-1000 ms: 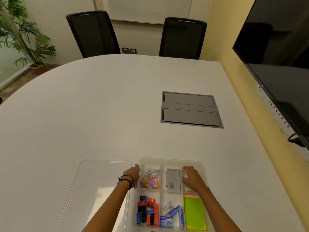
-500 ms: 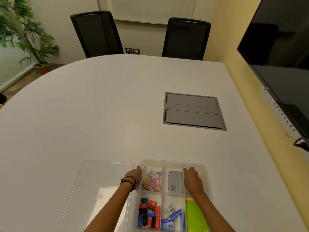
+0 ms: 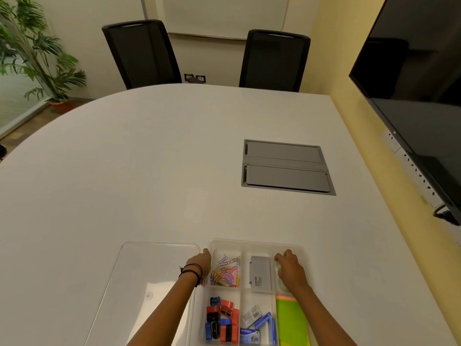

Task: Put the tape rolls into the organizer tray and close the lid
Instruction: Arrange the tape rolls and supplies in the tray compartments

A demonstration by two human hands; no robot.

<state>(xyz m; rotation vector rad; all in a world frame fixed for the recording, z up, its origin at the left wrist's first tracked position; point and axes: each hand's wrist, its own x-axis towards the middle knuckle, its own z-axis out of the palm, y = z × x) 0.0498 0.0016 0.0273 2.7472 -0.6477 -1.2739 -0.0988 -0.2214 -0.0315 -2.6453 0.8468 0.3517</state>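
Lid (image 3: 149,278) lies flat, touching organizer tray (image 3: 257,243) left edge.

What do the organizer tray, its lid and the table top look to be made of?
Organizer tray: translucent, slightly frosted plastic; the contents show through its dividers. Lid: clear glossy plastic; the table shows through and its edges catch light. Table: smooth white top with a soft sheen, probably laminate, though that cannot be confirmed.

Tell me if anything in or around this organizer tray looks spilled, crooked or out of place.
Nothing stands out. The organizer tray sits square on the table, its contents sorted inside the compartments. The clear lid lies flat beside it, simply not on yet. The left hand rests at the tray's left wall; the right hand reaches into the far right compartment.
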